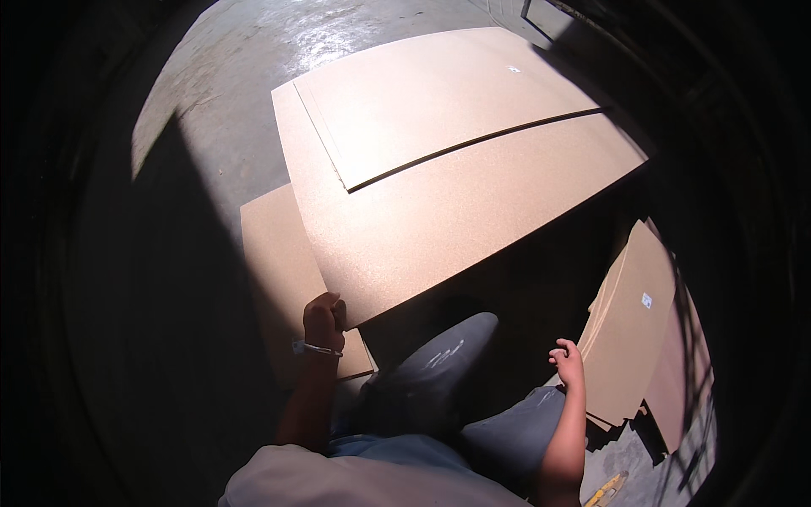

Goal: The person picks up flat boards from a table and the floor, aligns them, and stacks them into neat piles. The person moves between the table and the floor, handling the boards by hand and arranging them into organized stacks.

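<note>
A large light-brown fibreboard sheet (405,237) lies before me, its near left corner close to my legs. My left hand (323,314) is closed on the sheet's left edge at that corner; a pale band circles the wrist. Upon the sheet rests a smaller brown panel (456,106) with a small white label near its far right. My right hand (568,362) is off to the right, fingers loosely bent and apart with nothing in them. Beside it stands a leaning stack of brown boards (634,313), which carries a white label.
Another brown board (274,241) lies low at the left, partly beneath the big sheet. A yellow tool (606,490), its kind unclear, is on the floor at lower right. Grey concrete floor (228,101) stretches beyond, half in hard shadow. Deep shade hides the space under the sheet.
</note>
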Demonstrator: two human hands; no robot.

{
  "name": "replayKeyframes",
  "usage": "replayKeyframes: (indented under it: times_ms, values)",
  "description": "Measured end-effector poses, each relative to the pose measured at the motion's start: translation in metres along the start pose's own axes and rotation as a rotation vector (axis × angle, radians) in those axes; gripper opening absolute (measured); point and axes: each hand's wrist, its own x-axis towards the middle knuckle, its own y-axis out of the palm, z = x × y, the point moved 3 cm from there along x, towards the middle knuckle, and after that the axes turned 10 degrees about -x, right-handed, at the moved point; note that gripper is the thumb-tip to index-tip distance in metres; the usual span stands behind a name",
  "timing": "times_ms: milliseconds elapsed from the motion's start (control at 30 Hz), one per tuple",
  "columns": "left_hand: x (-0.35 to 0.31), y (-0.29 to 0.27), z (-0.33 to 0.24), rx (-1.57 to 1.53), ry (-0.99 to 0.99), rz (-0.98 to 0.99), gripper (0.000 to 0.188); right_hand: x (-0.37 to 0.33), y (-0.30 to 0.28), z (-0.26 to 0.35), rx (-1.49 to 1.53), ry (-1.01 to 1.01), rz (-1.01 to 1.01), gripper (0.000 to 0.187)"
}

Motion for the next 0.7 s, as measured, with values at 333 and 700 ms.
replayKeyframes:
  times_ms: [333, 700]
  values:
    - [-0.002, 0.024, -0.08, -0.057, -0.058, -0.018, 0.048, -0.019, -0.004, 0.029, -0.187, -0.058, -0.084, 0.032]
    - [-0.004, 0.077, -0.246, -0.118, 0.24, 0.071, 0.052, -0.022, -0.014, 0.033, -0.282, 0.052, -0.057, 0.025]
